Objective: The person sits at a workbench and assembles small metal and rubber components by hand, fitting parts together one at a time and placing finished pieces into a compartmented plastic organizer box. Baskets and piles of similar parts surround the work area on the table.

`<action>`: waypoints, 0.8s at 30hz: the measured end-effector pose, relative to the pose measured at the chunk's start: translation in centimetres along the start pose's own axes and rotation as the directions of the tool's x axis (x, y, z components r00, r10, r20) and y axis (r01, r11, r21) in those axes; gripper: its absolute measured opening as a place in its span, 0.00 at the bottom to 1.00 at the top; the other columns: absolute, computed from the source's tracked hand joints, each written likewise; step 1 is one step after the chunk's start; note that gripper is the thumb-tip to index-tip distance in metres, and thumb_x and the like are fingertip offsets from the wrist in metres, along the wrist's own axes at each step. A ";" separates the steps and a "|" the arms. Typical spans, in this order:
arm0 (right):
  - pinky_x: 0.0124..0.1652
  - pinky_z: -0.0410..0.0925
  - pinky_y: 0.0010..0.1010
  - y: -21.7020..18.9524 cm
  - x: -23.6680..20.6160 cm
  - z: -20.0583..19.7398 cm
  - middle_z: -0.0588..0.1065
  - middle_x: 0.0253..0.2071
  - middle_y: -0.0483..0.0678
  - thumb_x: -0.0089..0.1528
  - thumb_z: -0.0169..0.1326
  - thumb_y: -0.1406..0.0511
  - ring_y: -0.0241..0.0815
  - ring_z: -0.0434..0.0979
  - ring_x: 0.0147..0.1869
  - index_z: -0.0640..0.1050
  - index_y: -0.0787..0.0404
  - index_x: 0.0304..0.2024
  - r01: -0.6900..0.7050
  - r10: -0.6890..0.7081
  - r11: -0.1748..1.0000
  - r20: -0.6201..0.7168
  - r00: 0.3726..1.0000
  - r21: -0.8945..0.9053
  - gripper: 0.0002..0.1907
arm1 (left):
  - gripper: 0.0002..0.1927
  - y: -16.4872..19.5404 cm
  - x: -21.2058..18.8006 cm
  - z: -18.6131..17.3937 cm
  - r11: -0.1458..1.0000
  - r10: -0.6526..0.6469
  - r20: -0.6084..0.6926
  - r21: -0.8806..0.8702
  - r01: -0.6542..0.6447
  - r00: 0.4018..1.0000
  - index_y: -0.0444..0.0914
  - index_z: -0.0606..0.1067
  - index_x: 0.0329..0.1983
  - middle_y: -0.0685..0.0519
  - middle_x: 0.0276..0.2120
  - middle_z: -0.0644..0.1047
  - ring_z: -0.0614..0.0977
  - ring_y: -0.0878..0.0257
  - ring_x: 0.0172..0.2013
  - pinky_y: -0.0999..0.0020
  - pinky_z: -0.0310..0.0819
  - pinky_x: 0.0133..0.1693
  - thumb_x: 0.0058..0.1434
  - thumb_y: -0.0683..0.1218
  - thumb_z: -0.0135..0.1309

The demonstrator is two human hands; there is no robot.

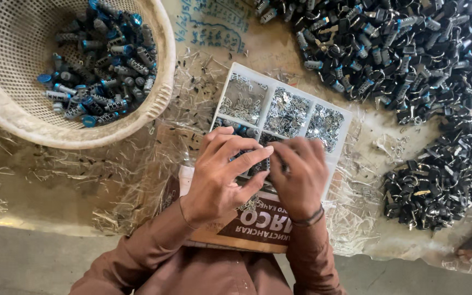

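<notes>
My left hand and right hand pinch one small part together over the divided tray. Basket approx. third full (finished cylinders, I judge); big black pile left on bench.

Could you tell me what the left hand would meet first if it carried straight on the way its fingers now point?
Most likely the right hand: the left hand points right and slightly away, fingertips almost touching it above the white compartment tray.

- Work surface: dusty, tan, covered by crinkled clear plastic sheeting.
- Grey concrete floor along the near edge.
- Lighting: soft, even daylight.
</notes>
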State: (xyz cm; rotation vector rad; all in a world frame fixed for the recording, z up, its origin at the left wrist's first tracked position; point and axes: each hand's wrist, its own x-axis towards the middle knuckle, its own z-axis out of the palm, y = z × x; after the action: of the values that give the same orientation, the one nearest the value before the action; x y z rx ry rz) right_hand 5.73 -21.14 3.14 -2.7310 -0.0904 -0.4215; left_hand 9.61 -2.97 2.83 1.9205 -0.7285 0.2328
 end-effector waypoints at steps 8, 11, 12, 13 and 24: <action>0.39 0.62 0.25 -1.0 -1.7 -1.8 0.74 0.38 0.43 0.61 0.63 0.72 0.36 0.70 0.41 0.82 0.61 0.40 -0.233 0.287 0.779 -0.001 0.958 0.582 0.05 | 0.23 -0.4 -0.2 -0.4 1.000 0.002 -0.005 -0.015 -0.002 1.000 0.43 0.78 0.56 0.55 0.48 0.76 0.76 0.55 0.52 0.51 0.65 0.65 0.57 0.44 0.68; 0.41 0.63 0.26 -1.3 -1.5 -1.8 0.74 0.38 0.44 0.62 0.62 0.72 0.37 0.70 0.41 0.81 0.63 0.40 -0.229 0.263 0.753 0.037 0.964 0.617 0.04 | 0.24 -0.4 -0.2 -0.2 1.000 0.011 -0.012 -0.010 -0.011 1.000 0.44 0.78 0.56 0.56 0.47 0.76 0.77 0.56 0.51 0.51 0.64 0.65 0.56 0.43 0.69; 0.42 0.63 0.27 -1.4 -1.4 -1.6 0.74 0.38 0.45 0.62 0.62 0.72 0.38 0.70 0.41 0.81 0.63 0.40 -0.216 0.245 0.780 0.031 0.969 0.588 0.04 | 0.24 -0.5 -0.2 -0.2 1.000 0.012 -0.017 -0.008 -0.013 1.000 0.44 0.78 0.56 0.56 0.47 0.76 0.77 0.57 0.51 0.51 0.64 0.65 0.55 0.43 0.69; 0.43 0.64 0.28 -1.4 -1.3 -1.5 0.74 0.38 0.45 0.63 0.62 0.72 0.39 0.70 0.42 0.80 0.63 0.39 -0.178 0.208 0.818 0.006 0.978 0.546 0.03 | 0.24 -0.5 -0.3 -0.2 1.000 0.013 -0.016 -0.007 -0.013 1.000 0.44 0.78 0.56 0.56 0.47 0.76 0.77 0.57 0.51 0.51 0.64 0.65 0.55 0.43 0.69; 0.45 0.64 0.34 -1.4 -1.0 -1.1 0.75 0.38 0.47 0.59 0.65 0.70 0.43 0.70 0.44 0.81 0.62 0.37 -0.063 0.108 0.913 -0.090 0.990 0.403 0.06 | 0.24 -0.6 -0.3 -0.3 1.000 0.025 0.006 -0.019 -0.024 1.000 0.44 0.79 0.57 0.56 0.47 0.76 0.77 0.60 0.52 0.52 0.63 0.66 0.56 0.42 0.69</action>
State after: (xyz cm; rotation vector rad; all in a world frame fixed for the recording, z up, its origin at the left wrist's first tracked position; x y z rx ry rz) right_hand 4.33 -20.32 4.35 -2.2944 -0.0231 -0.4707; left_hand 9.77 -2.47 2.40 1.8956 -0.7561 0.2344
